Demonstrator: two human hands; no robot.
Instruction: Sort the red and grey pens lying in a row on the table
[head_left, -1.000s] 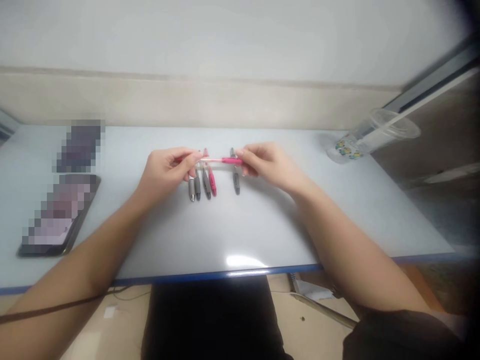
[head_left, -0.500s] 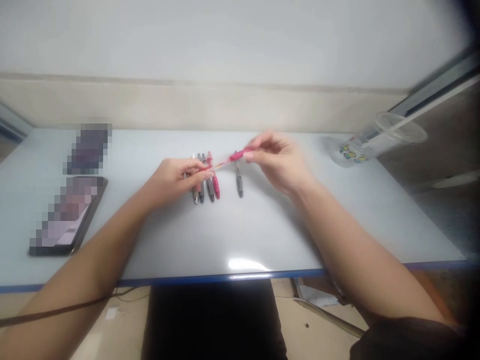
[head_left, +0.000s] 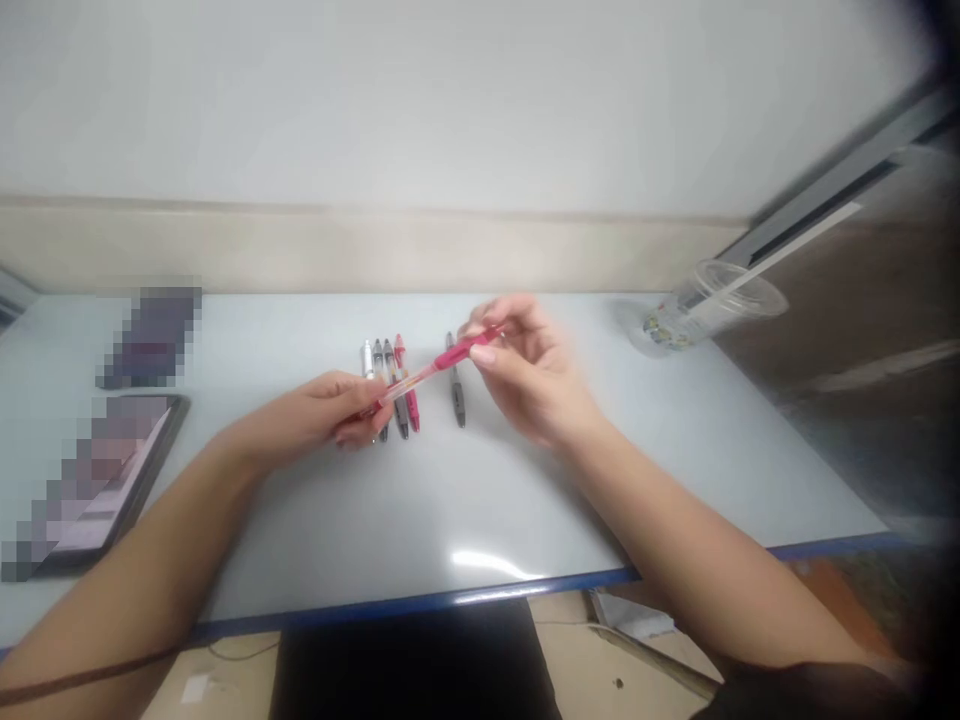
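Observation:
Between my two hands, a pen (head_left: pixel 427 372) with a clear barrel and a pink-red grip is held at a slant above the table. My left hand (head_left: pixel 341 410) pinches its lower left end, which the fingers partly cover. At the pink grip on the other end, my right hand (head_left: pixel 517 370) closes thumb and fingers round it. Below and behind the held pen lie several pens in a row, among them a white-topped pen (head_left: pixel 367 355) and a red pen (head_left: pixel 414 412). Set apart to their right is a grey pen (head_left: pixel 458 398).
A clear plastic cup (head_left: pixel 697 305) with printed figures stands at the back right of the table (head_left: pixel 360 540). On the left lie a phone (head_left: pixel 142 490) and a dark, pixelated item (head_left: pixel 154 335). A wall rises behind; a cable (head_left: pixel 97 675) crosses the lower left.
The view has shifted, so the table appears lower. My left hand has turned and shows its thumb on top of the pen. Both hands keep hold of the same pen.

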